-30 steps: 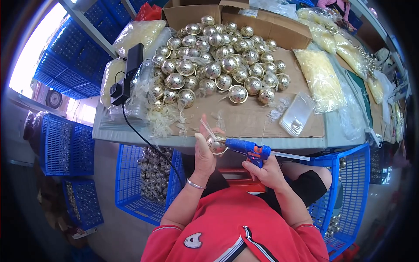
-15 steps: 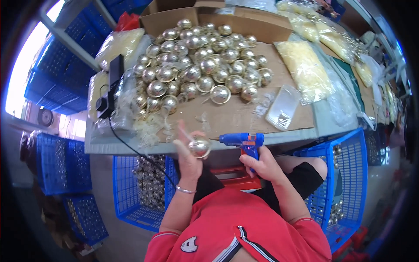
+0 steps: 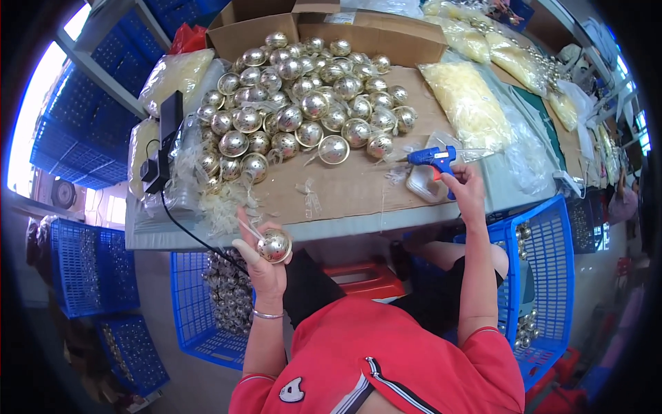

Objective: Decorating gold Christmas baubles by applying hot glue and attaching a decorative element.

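Observation:
My left hand [image 3: 267,276] is closed around a shiny gold ball [image 3: 274,246] with a rim, just off the table's near edge. A thin pale strip stands up between the fingers beside the ball. A blue glue gun [image 3: 441,159] with an orange trigger is in my right hand [image 3: 470,190]; its nozzle points left. The gun is over a small clear plastic box [image 3: 424,185] at the right of the cardboard, and hides part of it. Many similar gold balls [image 3: 314,105] lie heaped on the cardboard [image 3: 345,186] beyond my hands.
Clear bags of pale yellow pieces [image 3: 469,103] lie at the right. A black power strip [image 3: 165,138] and its cable [image 3: 196,234] run along the left. Loose translucent strips [image 3: 224,207] lie near the front edge. Blue crates [image 3: 183,303] stand below the table on both sides.
My right hand has carried the glue gun right and farther away, from the table's near edge to over the plastic box. My left hand has shifted left with the ball, apart from the gun.

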